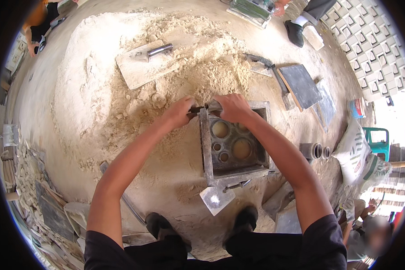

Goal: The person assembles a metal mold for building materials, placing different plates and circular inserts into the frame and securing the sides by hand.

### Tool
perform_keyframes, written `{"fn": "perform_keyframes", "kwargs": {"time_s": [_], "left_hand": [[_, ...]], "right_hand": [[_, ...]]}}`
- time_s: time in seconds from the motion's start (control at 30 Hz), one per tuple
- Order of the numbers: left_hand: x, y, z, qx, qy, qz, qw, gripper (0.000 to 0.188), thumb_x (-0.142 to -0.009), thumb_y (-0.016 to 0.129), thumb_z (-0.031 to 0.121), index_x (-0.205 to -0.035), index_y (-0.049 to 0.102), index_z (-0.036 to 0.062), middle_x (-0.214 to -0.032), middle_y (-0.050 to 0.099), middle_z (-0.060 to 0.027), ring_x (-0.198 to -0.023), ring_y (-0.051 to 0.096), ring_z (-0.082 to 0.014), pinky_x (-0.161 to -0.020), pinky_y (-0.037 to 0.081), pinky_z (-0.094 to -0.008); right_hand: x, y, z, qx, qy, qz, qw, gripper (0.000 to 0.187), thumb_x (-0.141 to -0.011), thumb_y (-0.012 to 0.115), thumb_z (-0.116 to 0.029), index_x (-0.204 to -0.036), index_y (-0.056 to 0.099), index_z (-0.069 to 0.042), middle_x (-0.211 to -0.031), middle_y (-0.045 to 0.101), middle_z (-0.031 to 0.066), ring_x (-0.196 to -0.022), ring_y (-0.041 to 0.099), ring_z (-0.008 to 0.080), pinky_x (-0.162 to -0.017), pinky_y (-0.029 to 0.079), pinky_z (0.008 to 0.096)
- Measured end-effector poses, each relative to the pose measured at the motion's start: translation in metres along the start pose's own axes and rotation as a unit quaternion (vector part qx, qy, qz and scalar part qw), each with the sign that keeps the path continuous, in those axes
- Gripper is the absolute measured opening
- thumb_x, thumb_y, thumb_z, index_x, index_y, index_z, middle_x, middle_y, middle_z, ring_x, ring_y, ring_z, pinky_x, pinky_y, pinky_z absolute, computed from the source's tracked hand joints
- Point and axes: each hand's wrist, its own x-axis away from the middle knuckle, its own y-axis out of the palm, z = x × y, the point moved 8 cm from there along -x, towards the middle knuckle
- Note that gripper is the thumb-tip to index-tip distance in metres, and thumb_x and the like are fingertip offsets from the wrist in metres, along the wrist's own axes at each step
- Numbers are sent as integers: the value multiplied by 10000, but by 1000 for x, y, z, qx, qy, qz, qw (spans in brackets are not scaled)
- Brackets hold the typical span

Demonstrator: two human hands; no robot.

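Steel mould point(235, 144), square frame, sits on the floor point(40, 90) at the edge of the sand pile point(121, 81), right betw the person's two shoes. Both hands on its far rim: left hand point(181, 112) curled around a small dark handle/latch at the far-left corner, right hand point(231, 107) closed over the top edge just beside it. Grip tight on both, fingers wrapped, not spread.

Progress, judged: mould looks assembled and seated, inner cores in place, but cavity not packed yet; base plate and cores show bare, only a dusting of mix. So filling, tamping, striking off and demoulding prob all left. Looks like early stage, frame being fastened or adjusted.

Counts:
- mould: 1
- round cores inside: 5 seen (2 large, 3 small); more may hide under right forearm
- small trowel point(217, 198): 1, lying at near edge of mould, touching it
- flat float point(146, 63) w/ dark handle: 1, on the sand, well apart
- dark plates point(301, 85): 2, right of pile
- pipe pieces point(317, 150): 2, just right of mould
- sack point(360, 157): 1, white, far right
- hands: 2, both busy

Other ppl at the rim, blurred, not involved.
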Motion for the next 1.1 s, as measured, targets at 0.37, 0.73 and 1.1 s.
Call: {"fn": "perform_keyframes", "kwargs": {"time_s": [0.37,0.73,1.1], "left_hand": [[1,22,-16,123,-91,-88,984,443,-890,596,262,-1277,542,54,-1142,638,-216,-1081,607,-337,-908,483,-398],[-16,16,-7,201,-130,-82,967,395,-877,668,180,-1258,610,93,-999,698,-76,-806,627,-170,-745,499,-320],[28,10,-29,220,-193,114,950,399,-929,618,254,-1229,572,-5,-1106,659,-123,-973,631,-204,-825,505,-325]], "right_hand": [[4,-1,-9,-12,-38,37,999,344,-694,627,-79,-1036,601,-97,-914,685,146,-902,651,355,-792,498,472],[11,10,18,-12,-83,-27,996,627,-778,734,-373,-1297,523,-90,-1184,621,198,-1114,591,339,-911,474,462],[154,-11,140,-237,207,6,949,1222,-724,523,-834,-1390,264,157,-1351,420,373,-1290,442,420,-1078,370,439]]}}
